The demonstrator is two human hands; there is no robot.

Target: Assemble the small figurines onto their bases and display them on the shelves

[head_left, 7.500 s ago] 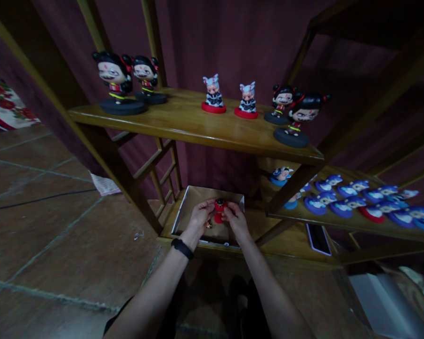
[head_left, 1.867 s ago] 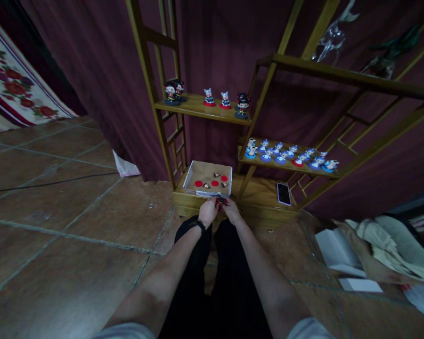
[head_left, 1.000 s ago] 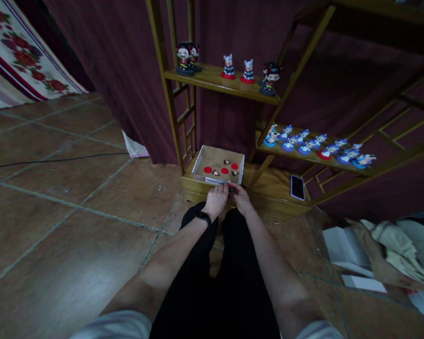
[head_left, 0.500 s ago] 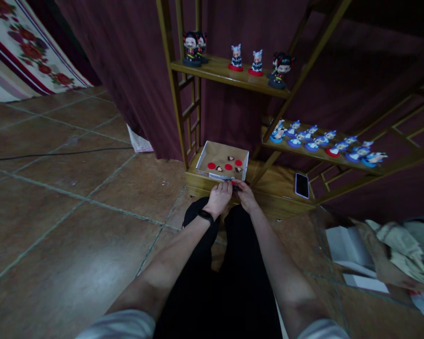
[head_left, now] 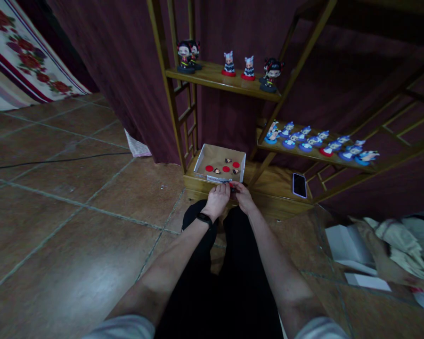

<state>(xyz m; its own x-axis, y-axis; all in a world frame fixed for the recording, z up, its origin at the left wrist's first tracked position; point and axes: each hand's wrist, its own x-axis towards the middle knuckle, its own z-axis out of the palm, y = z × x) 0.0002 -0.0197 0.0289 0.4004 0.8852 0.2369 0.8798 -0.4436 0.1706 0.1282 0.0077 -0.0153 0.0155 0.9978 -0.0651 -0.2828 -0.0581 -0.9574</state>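
Note:
My left hand point(head_left: 216, 199), with a dark band on its wrist, and my right hand point(head_left: 244, 197) meet at the front edge of a shallow cardboard box point(head_left: 195, 170). Between their closed fingers is a small red-and-black figurine piece point(head_left: 232, 185), mostly covered by the fingertips. Inside the box lie several red discs, one of them a red disc point(head_left: 209, 168) near the left wall. Several small dark-and-tan figurine pieces lie among the discs, such as a figurine piece point(head_left: 228, 160) toward the back.
The box sits on the wooden shelf unit's base. Its upper shelf point(head_left: 212, 77) carries black-haired figurines point(head_left: 184, 55) and white-haired figurines on red bases. Blue-and-white figurines point(head_left: 306, 144) line the right shelf. A phone point(head_left: 299, 185) lies below them; an open white box point(head_left: 349, 245) is on the floor.
The view has shifted slightly, so the shelf unit appears a little lower and further left. Both hands stay together on the small red-and-black figurine piece.

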